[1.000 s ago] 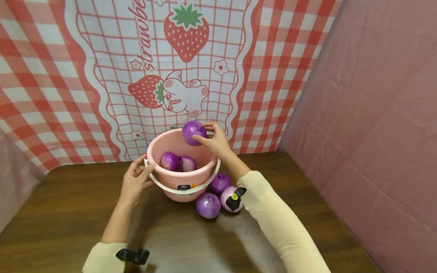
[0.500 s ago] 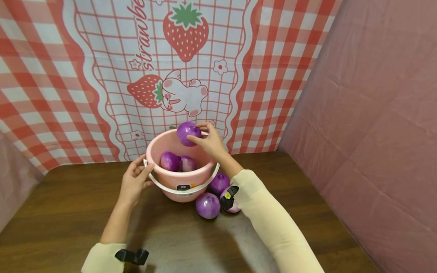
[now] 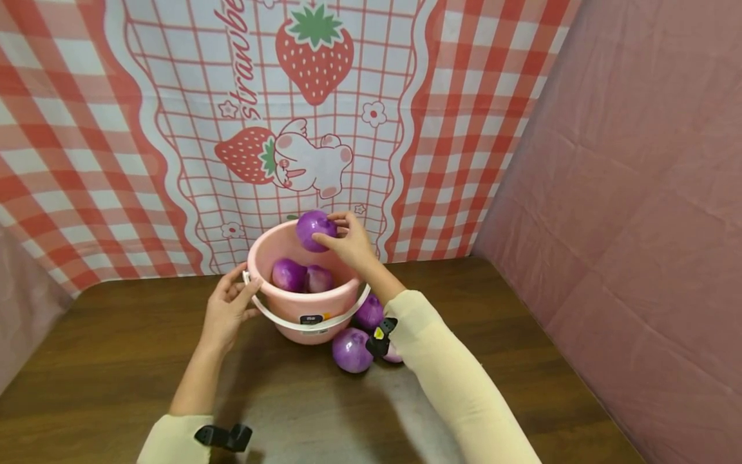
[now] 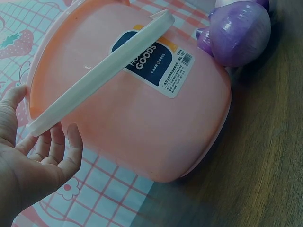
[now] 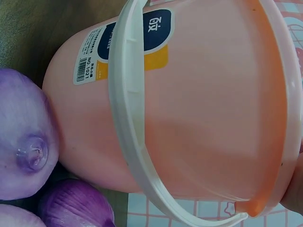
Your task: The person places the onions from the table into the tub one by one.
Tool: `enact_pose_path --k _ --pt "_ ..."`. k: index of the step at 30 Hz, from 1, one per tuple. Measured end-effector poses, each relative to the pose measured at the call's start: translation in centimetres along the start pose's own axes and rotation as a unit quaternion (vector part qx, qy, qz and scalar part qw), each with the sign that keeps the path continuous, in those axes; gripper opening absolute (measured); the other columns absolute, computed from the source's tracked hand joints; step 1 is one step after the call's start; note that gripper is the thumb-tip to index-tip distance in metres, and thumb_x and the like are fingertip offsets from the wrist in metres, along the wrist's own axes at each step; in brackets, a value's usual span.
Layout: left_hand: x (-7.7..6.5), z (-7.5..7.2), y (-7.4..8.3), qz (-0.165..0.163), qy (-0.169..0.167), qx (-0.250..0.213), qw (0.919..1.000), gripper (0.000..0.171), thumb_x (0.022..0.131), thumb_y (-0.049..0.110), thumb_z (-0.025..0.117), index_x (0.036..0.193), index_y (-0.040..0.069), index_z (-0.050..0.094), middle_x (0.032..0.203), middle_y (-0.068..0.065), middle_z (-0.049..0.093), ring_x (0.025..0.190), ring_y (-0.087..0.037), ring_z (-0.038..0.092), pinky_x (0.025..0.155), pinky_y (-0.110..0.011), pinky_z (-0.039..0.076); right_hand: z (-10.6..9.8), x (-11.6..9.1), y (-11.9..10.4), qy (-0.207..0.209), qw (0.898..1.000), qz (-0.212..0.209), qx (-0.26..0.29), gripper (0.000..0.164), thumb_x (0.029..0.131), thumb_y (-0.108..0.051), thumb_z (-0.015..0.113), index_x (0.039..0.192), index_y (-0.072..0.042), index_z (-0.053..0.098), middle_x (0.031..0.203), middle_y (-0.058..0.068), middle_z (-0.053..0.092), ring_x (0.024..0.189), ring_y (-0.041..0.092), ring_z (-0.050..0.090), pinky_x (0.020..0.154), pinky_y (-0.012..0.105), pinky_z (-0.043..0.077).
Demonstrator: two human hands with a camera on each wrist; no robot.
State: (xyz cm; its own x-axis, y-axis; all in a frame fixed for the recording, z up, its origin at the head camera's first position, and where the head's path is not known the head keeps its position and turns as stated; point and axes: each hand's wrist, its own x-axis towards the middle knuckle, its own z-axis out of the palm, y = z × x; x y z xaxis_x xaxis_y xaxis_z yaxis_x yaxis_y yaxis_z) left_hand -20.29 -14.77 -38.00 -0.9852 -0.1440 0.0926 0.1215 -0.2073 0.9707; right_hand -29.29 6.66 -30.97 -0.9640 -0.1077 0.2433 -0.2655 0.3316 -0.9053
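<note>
A pink bucket (image 3: pixel 315 309) with a white handle (image 4: pixel 102 71) stands upright on the wooden table. My left hand (image 3: pixel 227 306) grips its rim at the left, thumb on the near side by the handle's joint. Over the bucket's far right rim, my right hand (image 3: pixel 350 245) pinches a purple onion (image 3: pixel 315 231) between thumb and fingers. Inside the bucket lie two onions (image 3: pixel 289 275). In the right wrist view only a bit of the right hand (image 5: pixel 292 189) shows, at the right edge, and the held onion is out of sight.
Outside the bucket, at its right front, sit a shiny purple onion (image 3: pixel 351 350), a darker onion (image 5: pixel 75 205) and a pale one (image 3: pixel 393 353) partly hidden by the right wrist's camera. A strawberry-print checked cloth (image 3: pixel 464 129) hangs behind; a pink cloth (image 3: pixel 637 193) borders the right side.
My right hand has moved left and slightly down with the onion, further over the bucket. The right forearm now covers more of the pale onion. My left hand stays on the rim.
</note>
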Motion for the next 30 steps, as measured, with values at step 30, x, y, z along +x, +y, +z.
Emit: enact_pose_path --k 30 --pt "0.21 -0.07 -0.49 -0.010 0.013 -0.001 0.9999 0.059 0.088 0.023 0.066 0.140 0.012 0.040 0.084 0.009 0.060 0.073 -0.005 0.060 0.061 -0.021 0.058 -0.06 -0.26 0.42 0.035 0.998 -0.029 -0.051 0.033 0.083 -0.017 0.071 0.111 -0.004 0.060 0.119 0.020 0.059 0.106 0.033 0.061 0.089 0.038 0.055"
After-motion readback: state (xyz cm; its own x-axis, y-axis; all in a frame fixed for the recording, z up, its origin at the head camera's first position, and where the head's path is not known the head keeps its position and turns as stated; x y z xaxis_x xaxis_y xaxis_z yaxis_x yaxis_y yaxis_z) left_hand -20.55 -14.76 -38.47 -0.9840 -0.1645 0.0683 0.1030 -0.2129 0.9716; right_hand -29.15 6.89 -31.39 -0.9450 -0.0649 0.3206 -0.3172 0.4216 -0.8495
